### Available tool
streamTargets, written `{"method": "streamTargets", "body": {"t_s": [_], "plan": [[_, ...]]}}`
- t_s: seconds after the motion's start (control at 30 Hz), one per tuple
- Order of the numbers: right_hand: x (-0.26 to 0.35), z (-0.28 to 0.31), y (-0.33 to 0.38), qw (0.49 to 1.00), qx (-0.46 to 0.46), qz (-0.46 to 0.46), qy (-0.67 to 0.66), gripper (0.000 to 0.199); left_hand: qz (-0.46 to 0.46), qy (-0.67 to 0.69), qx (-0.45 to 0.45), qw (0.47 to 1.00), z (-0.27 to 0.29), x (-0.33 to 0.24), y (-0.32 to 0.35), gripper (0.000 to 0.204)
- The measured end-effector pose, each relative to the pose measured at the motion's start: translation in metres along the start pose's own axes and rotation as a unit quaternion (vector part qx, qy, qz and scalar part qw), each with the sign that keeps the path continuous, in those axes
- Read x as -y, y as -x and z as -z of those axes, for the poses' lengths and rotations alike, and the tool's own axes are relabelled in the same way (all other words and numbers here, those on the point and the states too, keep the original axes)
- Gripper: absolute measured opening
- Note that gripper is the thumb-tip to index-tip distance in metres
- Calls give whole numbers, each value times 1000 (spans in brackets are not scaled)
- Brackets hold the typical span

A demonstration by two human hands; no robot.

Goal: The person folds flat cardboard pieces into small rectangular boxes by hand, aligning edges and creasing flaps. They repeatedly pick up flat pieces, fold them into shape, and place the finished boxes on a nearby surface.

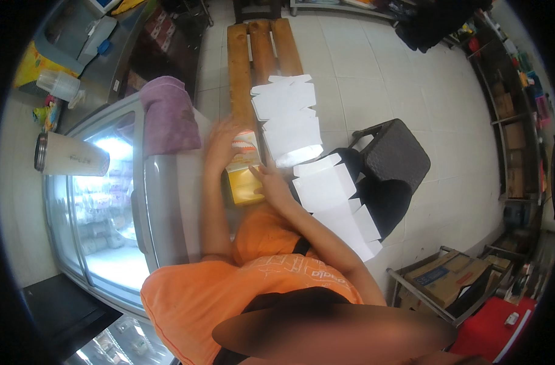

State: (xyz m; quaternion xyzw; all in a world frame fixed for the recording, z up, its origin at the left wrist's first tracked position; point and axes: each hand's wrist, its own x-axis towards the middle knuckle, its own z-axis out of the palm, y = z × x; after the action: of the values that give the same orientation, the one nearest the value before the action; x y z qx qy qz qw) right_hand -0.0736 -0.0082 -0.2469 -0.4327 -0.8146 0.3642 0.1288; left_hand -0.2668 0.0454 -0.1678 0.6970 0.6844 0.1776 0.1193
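A small yellow carton (247, 188) with a white and orange printed panel lies in front of me at the near end of the wooden bench (239, 67). My left hand (222, 145) curls around the carton's far left side and grips it. On the opposite side, my right hand (272, 185) has its fingers on the carton's right edge, bent against it. Right beside them lies a stack of unfolded white carton blanks (286, 115) on the bench. More flat white blanks (329, 188) rest closer to me on the right, over something black.
A glass-topped display freezer (116, 213) stands close on my left, with a purple towel (168, 115) over its corner and a white cup (76, 155) on it. To the right are a dark stool (399, 152), a metal rack with cardboard (447, 274) and a red box (493, 328).
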Motion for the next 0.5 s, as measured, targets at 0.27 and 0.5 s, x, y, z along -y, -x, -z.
{"method": "streamTargets", "body": {"t_s": [0.27,0.5], "plan": [[0,2,1,999,7,2,-37,80,106,76,118,984,-37,26,-36,24],[14,11,3,999,24,-27,-11,71,28,-108,-41,993,-137,59,-40,32]]}}
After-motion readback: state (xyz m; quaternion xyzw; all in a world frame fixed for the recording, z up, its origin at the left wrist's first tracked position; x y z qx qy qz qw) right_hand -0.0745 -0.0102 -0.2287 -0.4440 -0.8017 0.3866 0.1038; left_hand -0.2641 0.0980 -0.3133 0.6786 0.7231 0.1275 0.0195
